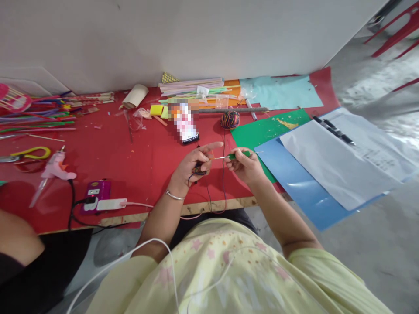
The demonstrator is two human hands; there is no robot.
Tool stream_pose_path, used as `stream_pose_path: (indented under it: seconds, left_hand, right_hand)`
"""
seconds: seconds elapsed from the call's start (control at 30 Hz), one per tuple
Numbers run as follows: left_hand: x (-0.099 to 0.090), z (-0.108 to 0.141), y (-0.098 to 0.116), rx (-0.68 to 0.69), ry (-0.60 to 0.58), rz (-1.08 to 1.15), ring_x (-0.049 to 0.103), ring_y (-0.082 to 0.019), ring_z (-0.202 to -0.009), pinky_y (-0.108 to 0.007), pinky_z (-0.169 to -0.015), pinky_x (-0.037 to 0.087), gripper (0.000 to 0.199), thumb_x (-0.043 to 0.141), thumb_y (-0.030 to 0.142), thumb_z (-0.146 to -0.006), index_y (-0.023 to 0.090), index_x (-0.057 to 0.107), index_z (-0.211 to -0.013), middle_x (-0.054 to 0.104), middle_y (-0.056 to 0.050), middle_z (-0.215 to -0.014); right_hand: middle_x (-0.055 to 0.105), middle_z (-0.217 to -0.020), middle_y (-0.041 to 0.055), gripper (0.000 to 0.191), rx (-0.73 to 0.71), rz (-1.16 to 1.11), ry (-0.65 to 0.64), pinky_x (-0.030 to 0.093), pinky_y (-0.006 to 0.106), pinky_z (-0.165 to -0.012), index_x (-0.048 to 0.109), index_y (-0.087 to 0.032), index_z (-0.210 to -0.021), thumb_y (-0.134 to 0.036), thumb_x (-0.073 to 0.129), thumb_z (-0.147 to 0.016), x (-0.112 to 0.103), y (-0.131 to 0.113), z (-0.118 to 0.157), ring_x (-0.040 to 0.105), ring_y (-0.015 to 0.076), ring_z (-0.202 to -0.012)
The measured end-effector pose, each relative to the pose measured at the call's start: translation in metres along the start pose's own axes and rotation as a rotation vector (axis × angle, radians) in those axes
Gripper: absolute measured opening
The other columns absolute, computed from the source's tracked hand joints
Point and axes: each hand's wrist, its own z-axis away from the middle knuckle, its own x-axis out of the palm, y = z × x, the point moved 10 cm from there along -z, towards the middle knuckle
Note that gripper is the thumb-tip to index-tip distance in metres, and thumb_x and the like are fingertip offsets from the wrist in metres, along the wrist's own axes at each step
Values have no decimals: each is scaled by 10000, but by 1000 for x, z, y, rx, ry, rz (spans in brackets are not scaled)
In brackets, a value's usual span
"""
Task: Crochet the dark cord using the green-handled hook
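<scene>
Between the fingers of my right hand [244, 163] is a thin metal crochet hook with a green handle [236, 155], its tip pointing left. The tip reaches my left hand [198, 162], whose index finger is stretched out above it. My left hand's other fingers are curled round a small dark piece of yarn work [198, 170], mostly hidden by them. A yarn strand [224, 185] runs down past the table's front edge. Beyond my hands, a multicoloured ball of yarn [230, 119] lies on the red table, right of a lit phone [186, 124].
To the left lie a pink glue gun [57, 168], yellow-handled scissors [31, 153] and a purple power strip [94, 196] with cords. Craft sticks [193, 85] line the wall. A blue folder [304, 192] with papers and pens overhangs the right edge. Another person's arm [16, 235] is at lower left.
</scene>
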Motion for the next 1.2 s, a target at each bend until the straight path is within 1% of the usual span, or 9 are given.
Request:
stream_pose_path:
  seconds: [0.13, 0.17, 0.23, 0.33, 0.47, 0.67, 0.83, 1.0, 1.2]
  left_hand:
    - [-5, -4, 2, 95, 133, -178, 466, -62, -457, -177, -472, 325, 708, 651, 172, -710, 123, 668, -1416, 593, 39, -568]
    - [-7, -4, 4, 142, 182, -228, 491, -60, -484, -177, -482, 323, 717, 666, 172, -721, 145, 653, -1438, 633, 30, -626]
    - [-10, -4, 12, 276, 246, -324, 481, -65, -513, -185, -505, 327, 743, 638, 177, -767, 197, 593, -1508, 621, 45, -642]
    - [-6, -1, 19, 432, 264, -494, 421, -83, -522, -209, -527, 332, 746, 580, 165, -838, 246, 515, -1577, 536, 72, -601]
    - [-2, 5, 23, 553, 296, -694, 418, -96, -571, -228, -585, 374, 681, 578, 168, -887, 241, 537, -1563, 518, 59, -644]
    - [-3, 1, 18, 491, 280, -588, 383, -96, -533, -224, -540, 334, 723, 544, 165, -906, 252, 453, -1618, 495, 64, -639]
    - [-3, 4, 23, 535, 328, -610, 392, -98, -567, -218, -562, 348, 720, 581, 167, -898, 265, 479, -1604, 485, 60, -646]
    - [-7, -4, 13, 423, 268, -430, 403, -88, -524, -205, -512, 313, 796, 564, 168, -867, 289, 409, -1639, 479, 71, -644]
    - [1, 12, 28, 603, 353, -737, 352, -105, -568, -234, -574, 338, 649, 609, 166, -892, 243, 569, -1536, 408, 63, -632]
  right_hand:
    - [796, -714, -22, 365, 169, -201, 52, 571, 136, -477, 735, -224, -870, -494, 927, -716, 16, 40, 3, 717, 92, -549]
    - [798, -725, -29, 350, 164, -231, 92, 573, 127, -487, 736, -231, -883, -501, 908, -742, 16, 45, 3, 719, 84, -558]
    - [814, -773, -26, 339, 67, -242, 176, 585, 128, -511, 742, -237, -905, -503, 895, -762, 13, 42, 4, 739, 87, -602]
    - [828, -820, 7, 387, -109, -150, 272, 605, 167, -539, 755, -223, -924, -508, 920, -720, 3, 23, 6, 764, 121, -653]
    - [811, -764, 14, 457, -159, -57, 301, 610, 210, -538, 767, -204, -916, -541, 941, -661, 1, 11, 8, 762, 151, -635]
    - [822, -819, 21, 466, -192, -99, 351, 617, 209, -575, 759, -211, -941, -578, 906, -694, 0, 17, 9, 778, 152, -700]
    - [823, -832, 9, 447, -214, -140, 357, 635, 204, -608, 758, -214, -959, -551, 908, -707, 3, 21, 9, 781, 142, -703]
    - [818, -795, 0, 444, -195, -159, 320, 625, 191, -571, 754, -213, -922, -567, 907, -702, 7, 22, 6, 763, 127, -643]
    - [814, -790, 13, 451, -213, -131, 354, 669, 252, -656, 756, -192, -944, -540, 915, -704, 9, 16, 8, 792, 169, -708]
